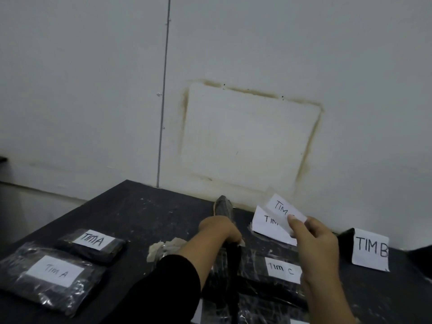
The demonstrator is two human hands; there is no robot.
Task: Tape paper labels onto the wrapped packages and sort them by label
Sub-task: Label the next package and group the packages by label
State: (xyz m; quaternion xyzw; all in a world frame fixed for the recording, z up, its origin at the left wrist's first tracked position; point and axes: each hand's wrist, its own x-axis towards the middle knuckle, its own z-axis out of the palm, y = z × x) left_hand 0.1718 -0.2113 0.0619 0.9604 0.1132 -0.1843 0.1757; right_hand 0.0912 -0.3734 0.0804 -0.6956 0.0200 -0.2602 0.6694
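Observation:
My left hand (219, 232) grips a dark wrapped package (223, 205) held on end over the middle of the black table (140, 213). My right hand (313, 244) pinches a white paper label (280, 208) reading "TIM", its last letter hidden by my thumb. A second "TIM" label (266, 228) lies just behind it. Two packages labelled "TIM A" lie at the left, one near (53, 277) and one farther back (93, 244). A "TIM C" package (282, 270) lies under my right hand. A "TIM B" package (370, 249) stands at the right.
A crumpled wad of pale wrap or tape (163, 249) lies beside my left forearm. The white wall (245, 136) runs directly behind the table. More wrapped packages (257, 309) show at the bottom edge. The table's left edge drops off toward a pale floor.

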